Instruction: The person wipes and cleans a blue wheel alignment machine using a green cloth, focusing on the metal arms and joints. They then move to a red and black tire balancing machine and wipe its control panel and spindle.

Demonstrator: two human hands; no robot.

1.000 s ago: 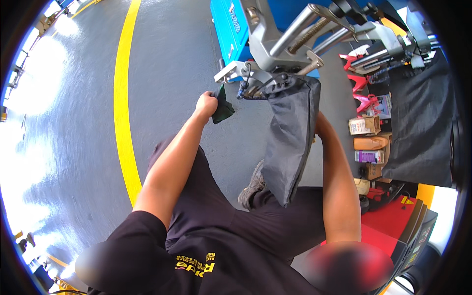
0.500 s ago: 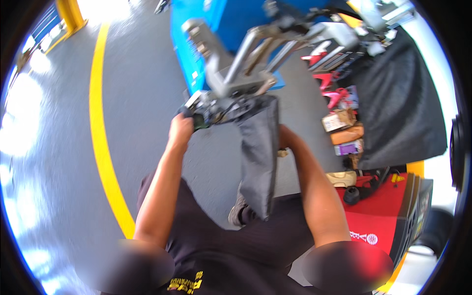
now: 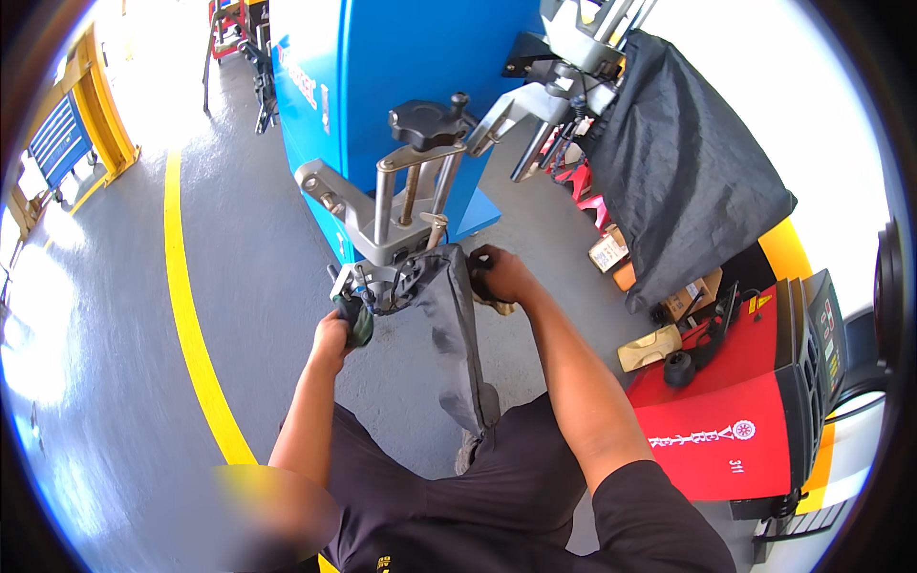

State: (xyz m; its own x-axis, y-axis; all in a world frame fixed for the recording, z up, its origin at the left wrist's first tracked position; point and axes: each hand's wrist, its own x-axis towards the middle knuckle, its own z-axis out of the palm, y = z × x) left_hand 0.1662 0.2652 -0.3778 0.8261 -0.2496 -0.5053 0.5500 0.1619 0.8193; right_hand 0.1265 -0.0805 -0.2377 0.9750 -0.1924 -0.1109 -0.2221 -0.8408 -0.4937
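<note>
Cloth was bunched in left hand, right hand was by cover

Left hand had its fingers closed around the dark green cloth, up against the small fittings at the left end of the metal clamp. Right hand was on the opposite side, fingers curled, right next to the top of the narrow dark cover; couldn't tell whether it gripped anything.

Clamp stood roughly upright between the two hands, black lobed knob on top. Cover hung from the clamp's lower part, its bottom end down by the person's knees.

Blue cabinet was just behind the clamp. Second clamp sat up and to the right, near a large black sheet. Red machine was at far right, with a tan block at its near-left edge. Yellow floor line ran down the left side.
</note>
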